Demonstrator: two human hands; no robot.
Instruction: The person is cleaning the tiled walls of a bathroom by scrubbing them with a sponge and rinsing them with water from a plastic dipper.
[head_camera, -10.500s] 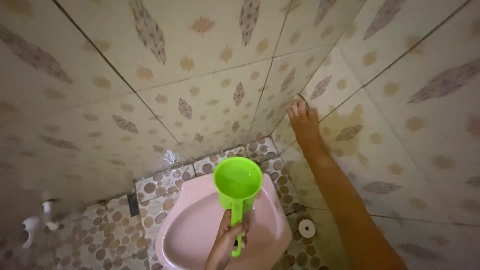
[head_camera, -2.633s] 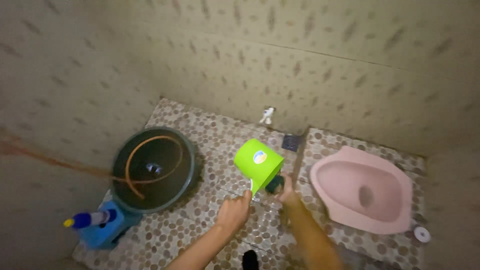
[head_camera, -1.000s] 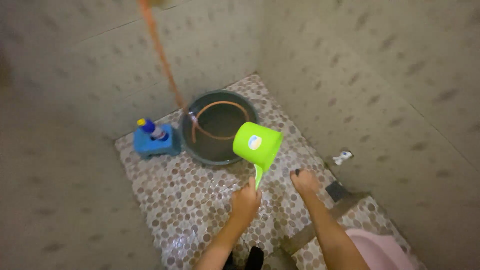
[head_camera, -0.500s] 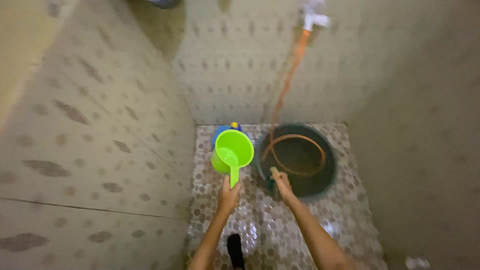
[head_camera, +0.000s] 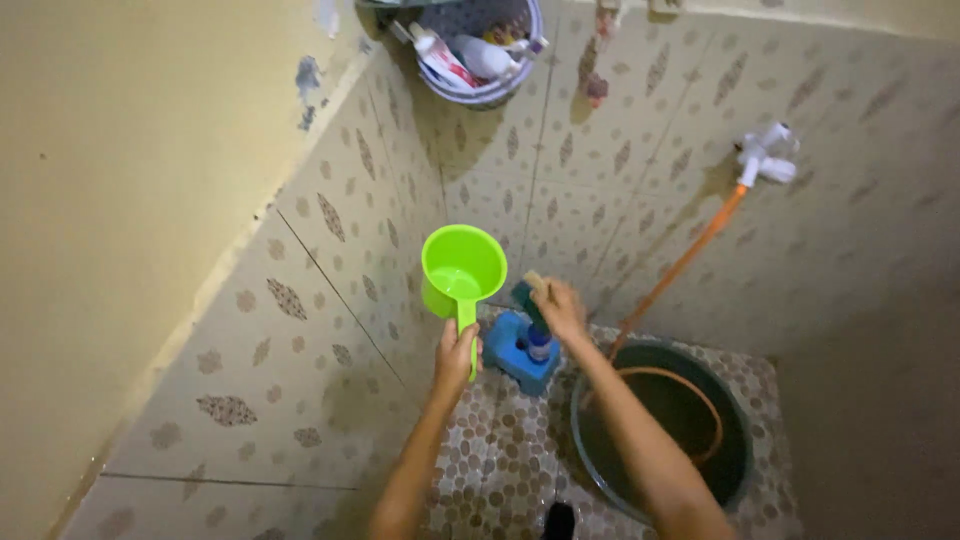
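My left hand (head_camera: 455, 355) grips the handle of a bright green plastic dipper (head_camera: 461, 270), held upright near the tiled wall with its open mouth toward me and a little water inside. My right hand (head_camera: 560, 306) is raised beside it and holds a dark green scrub sponge (head_camera: 525, 296) with a tan edge. Just below my right hand a blue bottle (head_camera: 539, 345) stands on a blue stool (head_camera: 516, 352).
A dark round basin (head_camera: 735, 430) sits on the pebble-tile floor at the right, with an orange hose (head_camera: 685, 262) running into it from a white wall tap (head_camera: 763, 160). A basket of toiletries (head_camera: 478, 50) hangs high in the tiled corner.
The view has swung up and left toward the tiled corner. Both hands have risen, the dipper now sits higher against the wall, and the basin has shifted to the lower right.
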